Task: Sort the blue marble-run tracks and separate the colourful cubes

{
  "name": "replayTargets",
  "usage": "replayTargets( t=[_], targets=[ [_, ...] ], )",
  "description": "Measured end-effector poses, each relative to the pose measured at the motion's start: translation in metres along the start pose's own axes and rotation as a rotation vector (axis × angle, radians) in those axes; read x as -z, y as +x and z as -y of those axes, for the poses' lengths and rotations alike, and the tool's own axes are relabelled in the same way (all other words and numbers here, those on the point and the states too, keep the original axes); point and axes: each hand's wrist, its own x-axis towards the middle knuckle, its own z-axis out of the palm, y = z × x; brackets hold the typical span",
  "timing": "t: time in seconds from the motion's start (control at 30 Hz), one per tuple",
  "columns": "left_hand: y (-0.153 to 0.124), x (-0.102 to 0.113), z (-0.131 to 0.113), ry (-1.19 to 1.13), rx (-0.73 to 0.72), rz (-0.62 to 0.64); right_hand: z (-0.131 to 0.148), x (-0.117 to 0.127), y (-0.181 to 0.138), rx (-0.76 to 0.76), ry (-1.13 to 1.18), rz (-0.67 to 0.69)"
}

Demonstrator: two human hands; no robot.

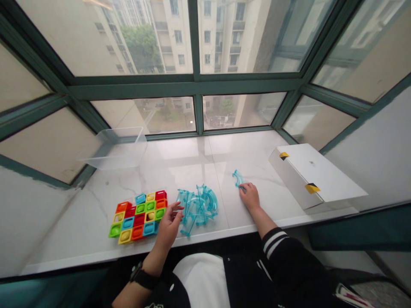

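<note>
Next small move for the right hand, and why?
Probably close the right hand on the curved clear teal track piece. Its fingertips are already at that piece's lower end, and the piece lies apart from the pile of track pieces, so nothing seems to be in the way.

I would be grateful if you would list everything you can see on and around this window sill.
Marble-run blocks: many, red, orange, yellow, green and blue, in a flat cluster on the left of the sill.
Curved track pieces: several, transparent blue, heaped at centre.
Single curved track piece: one, transparent blue, right of the heap.
Plastic tub: one, clear, far left against the window.
Cardboard box: one, white with yellow-and-black tape, right end.
Window sill: one, white marble, beneath these things.
Window frames: several, green, ahead.
Apartment buildings: several, cream, outside.
Left hand: one, open, beside the heap.
Watch: one, black, on the left wrist.
Right hand: one, touching the single piece.
Sleeve: one, black with white stripes, on the right arm.
</note>
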Motion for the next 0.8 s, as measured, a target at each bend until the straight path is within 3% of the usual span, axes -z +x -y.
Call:
replayTargets(
  t=[0.23,0.37,0.47,0.6,0.8],
  targets=[
    [-0.001,0.003,-0.004,-0.015,-0.005,-0.020,0.008,0.008,-0.004,0.003,0.076,-0.092],
    [-0.002,0.007,-0.001,0.001,-0.020,-0.031,0.029,0.016,-0.019,0.007,0.151,-0.148],
    [-0.003,0.008,0.002,0.018,-0.033,-0.034,0.060,0.021,-0.032,0.060,0.267,-0.044],
    [-0.006,0.006,0.003,0.046,-0.051,-0.007,0.113,0.022,-0.043,0.194,0.403,0.196],
    [-0.011,0.007,0.006,0.035,-0.049,0.008,0.159,0.015,-0.047,0.340,0.352,0.361]
  ],
)
